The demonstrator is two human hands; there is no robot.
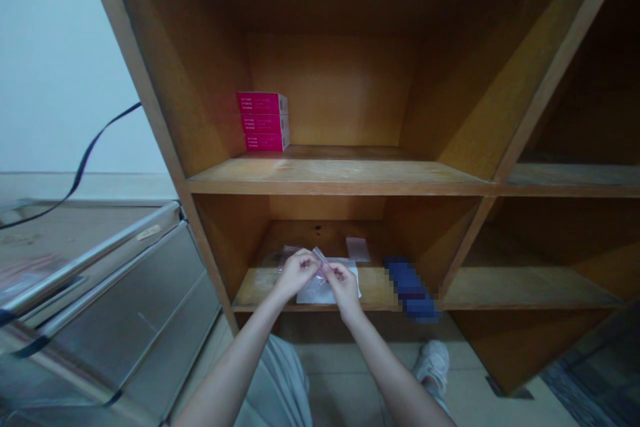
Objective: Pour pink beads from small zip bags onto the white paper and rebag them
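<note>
My left hand (297,272) and my right hand (344,285) meet at the front of the lower compartment. Both have fingers closed in a pinch on the upper edge of a small clear plastic bag (319,283), which hangs between them. What the bag contains, if anything, I cannot make out. Behind and below it a white sheet (354,275) lies on the lower shelf (377,288). A small pale packet or card (358,249) lies farther back, right of my hands. Some clear plastic (287,253) shows partly behind my left hand.
Three pink boxes (263,123) are stacked at the left of the upper shelf (350,170). A blurred-out blue item (411,288) lies at the lower shelf's right, past its front edge. A metal-framed glass case (150,307) stands left. Wooden dividers (470,250) bound the compartment.
</note>
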